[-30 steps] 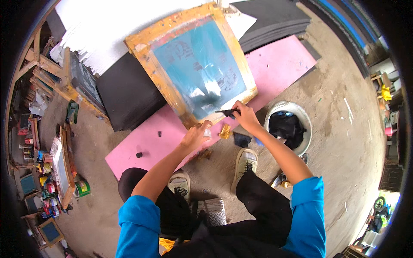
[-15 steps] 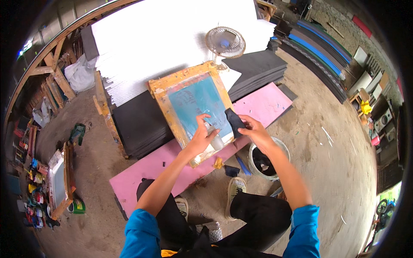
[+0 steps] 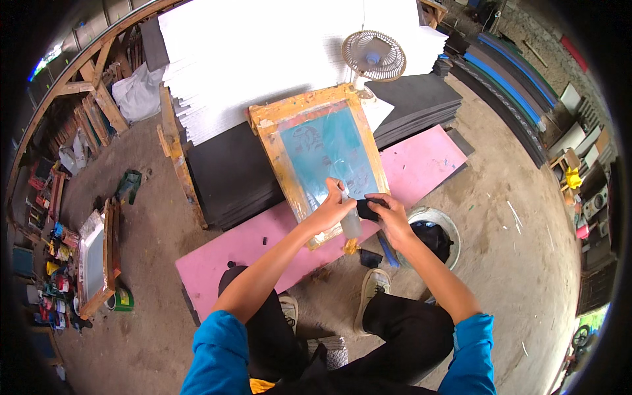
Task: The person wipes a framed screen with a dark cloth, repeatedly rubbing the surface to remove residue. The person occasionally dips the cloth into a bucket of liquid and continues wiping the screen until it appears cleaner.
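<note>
1. Left hand [image 3: 334, 209] is closed around a small translucent squeeze bottle [image 3: 349, 220], fingers wrapped about its upper part; the bottle hangs roughly upright below the fist, over the lower edge of the screen frame.
2. Right hand [image 3: 390, 214] grips a small black pad [image 3: 368, 209], fingers curled over it, thumb side toward the bottle. The pad sits at 3 o'clock of the left hand, just beside it.
3. Both hands meet at the 6 o'clock end of a wooden printing screen [image 3: 320, 155] with teal mesh, tilted, its far end toward 12 o'clock.
4. The screen lies on a pink foam sheet [image 3: 421, 161], which runs from 8 o'clock to 2 o'clock across the floor; black sheets [image 3: 230, 174] are stacked at 10 o'clock of the hands.
5. A white-rimmed bucket [image 3: 442, 222] with dark contents stands at 4 o'clock of the right hand, near it.
6. A small fan [image 3: 374, 56] stands at 12 o'clock, beyond the screen, against white sheets [image 3: 263, 52].
7. A second framed screen [image 3: 99, 253] lies at 9 o'clock, well apart.
8. The person sits low, blue sleeves and dark trousers at 6 o'clock.
</note>
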Motion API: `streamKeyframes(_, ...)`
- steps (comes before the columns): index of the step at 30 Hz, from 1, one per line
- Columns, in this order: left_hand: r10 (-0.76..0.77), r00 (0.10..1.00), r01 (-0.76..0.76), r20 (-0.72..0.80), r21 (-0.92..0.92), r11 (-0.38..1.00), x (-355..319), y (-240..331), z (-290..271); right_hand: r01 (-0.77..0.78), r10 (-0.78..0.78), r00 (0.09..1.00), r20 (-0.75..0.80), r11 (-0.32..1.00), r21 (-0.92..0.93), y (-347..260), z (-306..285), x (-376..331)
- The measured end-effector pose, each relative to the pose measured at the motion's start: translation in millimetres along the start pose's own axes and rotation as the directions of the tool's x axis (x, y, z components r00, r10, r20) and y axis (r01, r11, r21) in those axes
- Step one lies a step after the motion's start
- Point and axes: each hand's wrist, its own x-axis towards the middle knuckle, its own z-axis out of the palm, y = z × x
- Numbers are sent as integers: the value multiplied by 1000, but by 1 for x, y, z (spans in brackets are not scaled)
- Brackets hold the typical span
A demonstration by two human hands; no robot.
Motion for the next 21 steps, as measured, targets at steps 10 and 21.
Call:
streamKeyframes(10, 123, 971, -127, -203, -6, 992, 8, -7, 7, 17, -10, 992, -130, 998, 54, 5, 6, 5)
streamKeyframes(21, 212, 977, -203, 19, 383, 901, -9, 19, 14, -13, 42, 975, -217, 991, 137, -3, -3, 2)
